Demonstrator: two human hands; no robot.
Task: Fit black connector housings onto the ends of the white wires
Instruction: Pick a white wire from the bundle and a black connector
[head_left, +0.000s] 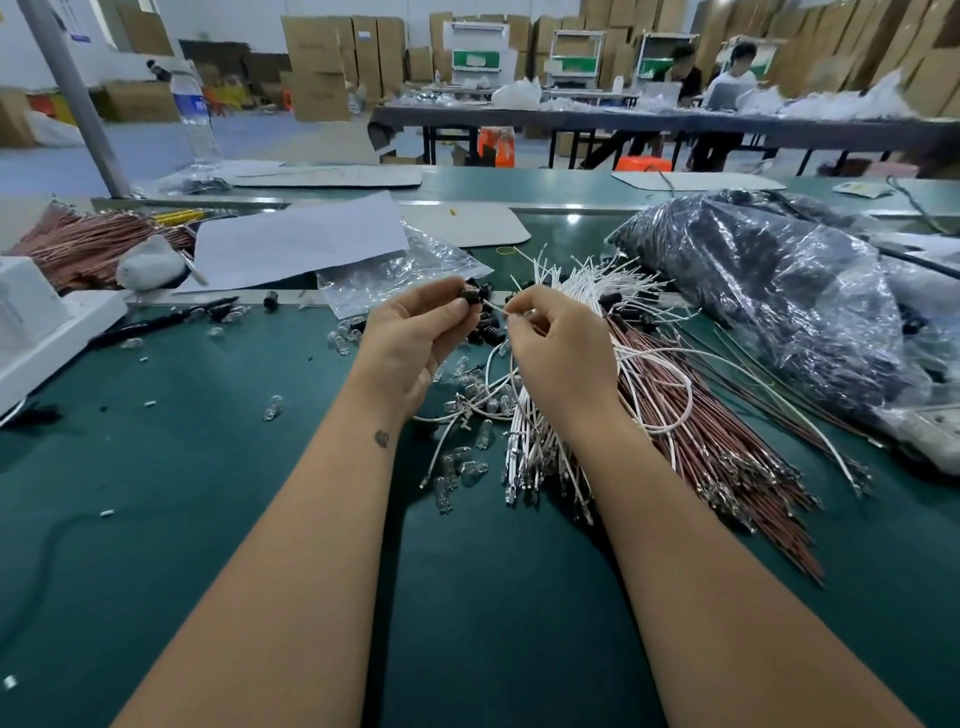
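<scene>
My left hand (415, 338) pinches a small black connector housing (471, 295) between thumb and fingers, raised above the green table. My right hand (558, 345) pinches the end of a white wire (497, 307), whose tip points into the housing. The wire loops down past my right hand to a bundle of white wires (535, 441) lying under my right wrist. More loose black housings (488, 332) lie on the table just behind my hands.
Reddish-brown wires (701, 441) fan out to the right. Small clear bulbs (462, 467) are scattered under my hands. A large plastic bag (779, 296) sits at the right, a white paper (296, 239) and a white box (41, 332) at the left.
</scene>
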